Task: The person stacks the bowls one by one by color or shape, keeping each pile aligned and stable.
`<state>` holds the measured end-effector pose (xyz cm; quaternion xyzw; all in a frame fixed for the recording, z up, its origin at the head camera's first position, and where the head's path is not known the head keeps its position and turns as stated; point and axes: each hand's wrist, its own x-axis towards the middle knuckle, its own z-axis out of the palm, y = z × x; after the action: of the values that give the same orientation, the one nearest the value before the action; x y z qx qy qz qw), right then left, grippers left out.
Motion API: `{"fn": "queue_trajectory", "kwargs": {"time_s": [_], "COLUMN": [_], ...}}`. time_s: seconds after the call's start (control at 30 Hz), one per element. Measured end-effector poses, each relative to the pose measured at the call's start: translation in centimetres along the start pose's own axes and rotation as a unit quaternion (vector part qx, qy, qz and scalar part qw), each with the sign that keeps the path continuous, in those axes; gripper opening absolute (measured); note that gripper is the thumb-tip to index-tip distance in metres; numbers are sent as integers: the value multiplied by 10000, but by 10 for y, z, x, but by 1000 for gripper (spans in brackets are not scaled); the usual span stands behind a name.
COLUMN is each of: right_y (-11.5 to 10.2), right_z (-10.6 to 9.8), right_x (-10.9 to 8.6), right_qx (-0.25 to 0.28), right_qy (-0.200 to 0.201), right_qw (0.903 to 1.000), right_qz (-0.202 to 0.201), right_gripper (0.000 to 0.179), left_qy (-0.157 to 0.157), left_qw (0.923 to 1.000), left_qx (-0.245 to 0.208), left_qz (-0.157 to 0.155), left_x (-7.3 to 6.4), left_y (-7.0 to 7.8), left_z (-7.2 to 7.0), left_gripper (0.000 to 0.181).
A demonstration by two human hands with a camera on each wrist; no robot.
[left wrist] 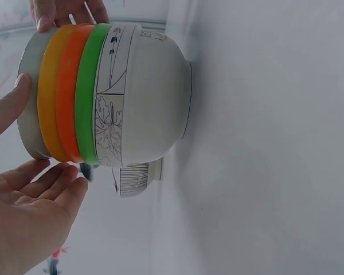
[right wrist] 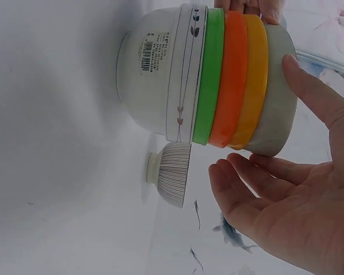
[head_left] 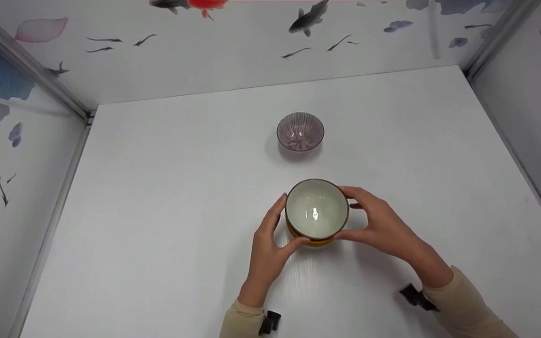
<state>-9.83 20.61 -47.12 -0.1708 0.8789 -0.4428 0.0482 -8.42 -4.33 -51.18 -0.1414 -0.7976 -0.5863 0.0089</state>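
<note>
A pale grey-green bowl (head_left: pixel 317 206) with a dark rim tops a nested stack. Below it show the edges of a yellow bowl (left wrist: pixel 49 94), an orange bowl (left wrist: pixel 69 94) and a green bowl (left wrist: pixel 88 94). At the bottom stands a larger white bowl (left wrist: pixel 152 94) with line-drawn leaves, its foot on the table. My left hand (head_left: pixel 268 249) holds the top bowl from the left, thumb near the front. From the right, my right hand (head_left: pixel 383 227) holds the same bowl between thumb and fingers. The lower bowls' insides are hidden.
Beyond the stack stands a small purplish, striped bowl (head_left: pixel 300 131), upright and apart from it. White panels (head_left: pixel 251 56) painted with fish enclose the white table (head_left: pixel 167 211) at the back and sides. A barcode label (right wrist: pixel 155 52) is on the white bowl.
</note>
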Motion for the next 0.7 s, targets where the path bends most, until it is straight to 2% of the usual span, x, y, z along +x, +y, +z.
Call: {"fn": "queue_trajectory", "kwargs": {"time_s": [0.43, 0.7], "right_y": [3, 5], "right_z": [3, 6], "right_x": [-1, -2], "right_qx": [144, 171], "right_qy": [45, 10], "right_qw": [9999, 9998], "right_qz": [-21, 41], "right_gripper": [88, 87], "left_qy": [5, -103], "left_qw": [9999, 9999], "left_qx": [116, -85], "left_qz": [63, -12], "left_x": [0, -1], "left_y": [-3, -3], "left_z": [1, 0], "left_gripper": [89, 89]}}
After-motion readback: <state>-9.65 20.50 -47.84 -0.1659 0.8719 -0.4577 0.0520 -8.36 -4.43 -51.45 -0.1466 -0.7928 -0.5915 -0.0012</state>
